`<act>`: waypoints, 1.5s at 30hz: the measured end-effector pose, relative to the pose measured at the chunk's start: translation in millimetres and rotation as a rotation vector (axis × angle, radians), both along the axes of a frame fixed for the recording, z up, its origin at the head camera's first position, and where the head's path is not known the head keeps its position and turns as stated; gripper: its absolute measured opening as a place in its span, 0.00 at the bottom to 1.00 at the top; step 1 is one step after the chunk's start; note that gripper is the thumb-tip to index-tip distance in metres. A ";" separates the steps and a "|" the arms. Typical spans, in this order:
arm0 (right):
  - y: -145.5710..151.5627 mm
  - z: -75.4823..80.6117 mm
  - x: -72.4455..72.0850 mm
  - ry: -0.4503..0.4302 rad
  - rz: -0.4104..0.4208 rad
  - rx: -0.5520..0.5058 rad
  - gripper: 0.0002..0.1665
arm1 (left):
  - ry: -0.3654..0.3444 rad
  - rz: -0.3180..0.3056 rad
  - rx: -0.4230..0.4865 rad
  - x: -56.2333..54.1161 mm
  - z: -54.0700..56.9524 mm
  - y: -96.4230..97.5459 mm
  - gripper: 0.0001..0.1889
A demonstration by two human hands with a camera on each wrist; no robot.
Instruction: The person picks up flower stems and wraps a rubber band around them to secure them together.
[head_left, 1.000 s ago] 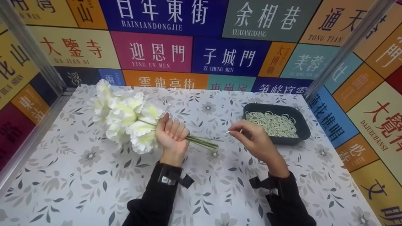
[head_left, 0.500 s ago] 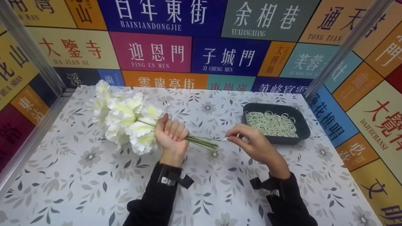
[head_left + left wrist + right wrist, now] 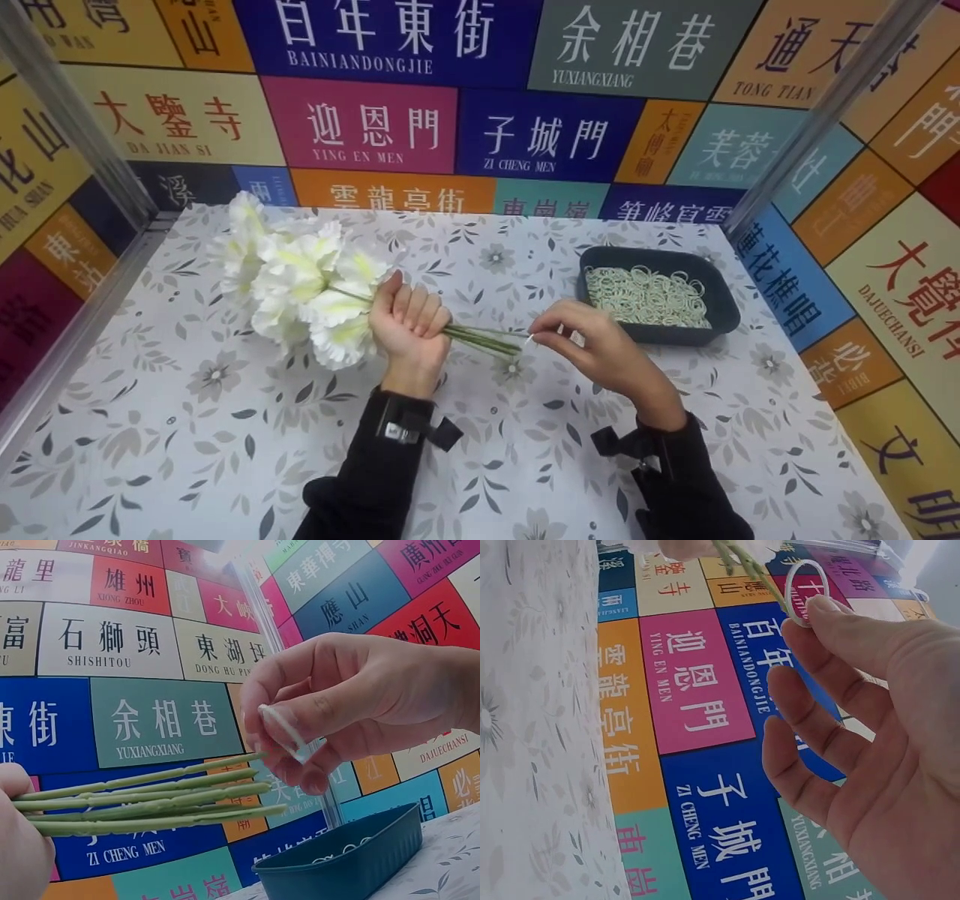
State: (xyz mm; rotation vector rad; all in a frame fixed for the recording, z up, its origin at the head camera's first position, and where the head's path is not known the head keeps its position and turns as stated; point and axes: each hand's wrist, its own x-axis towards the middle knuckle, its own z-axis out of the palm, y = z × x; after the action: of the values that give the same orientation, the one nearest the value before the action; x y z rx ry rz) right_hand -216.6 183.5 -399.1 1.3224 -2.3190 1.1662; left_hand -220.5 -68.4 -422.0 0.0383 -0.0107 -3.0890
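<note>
In the head view my left hand (image 3: 411, 330) grips a bunch of artificial white flowers (image 3: 296, 274) by the stems, fist closed around them. The blooms point to the far left. The green stems' (image 3: 150, 799) cut ends stick out to the right of the fist. My right hand (image 3: 600, 349) pinches a small white rubber band (image 3: 283, 724) between thumb and index finger, right at the stem ends. In the right wrist view the band shows as an upright loop, the other fingers loosely bent below it.
A dark rectangular container (image 3: 679, 336) holding many pale rubber bands (image 3: 649, 300) stands behind my right hand. The table (image 3: 225, 450) has a floral-print cover. Colourful lettered panels (image 3: 360, 124) wall the back and sides, with metal posts (image 3: 810, 120) at the corners.
My right hand has moved slightly left and down with the rubber band, from beyond the stem ends to right beside them. The left hand and flowers have stayed put.
</note>
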 end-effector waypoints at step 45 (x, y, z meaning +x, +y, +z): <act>-19.2 -9.8 3.6 0.045 -0.024 0.013 0.05 | 0.011 -0.048 -0.056 2.2 0.0 5.2 0.31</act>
State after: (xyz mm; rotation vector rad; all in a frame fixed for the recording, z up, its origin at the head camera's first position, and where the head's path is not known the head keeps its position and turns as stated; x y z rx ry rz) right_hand -213.0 164.3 -408.9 1.3077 -2.3076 1.1045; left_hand -218.3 -63.1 -422.0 0.0189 -0.0988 -3.1347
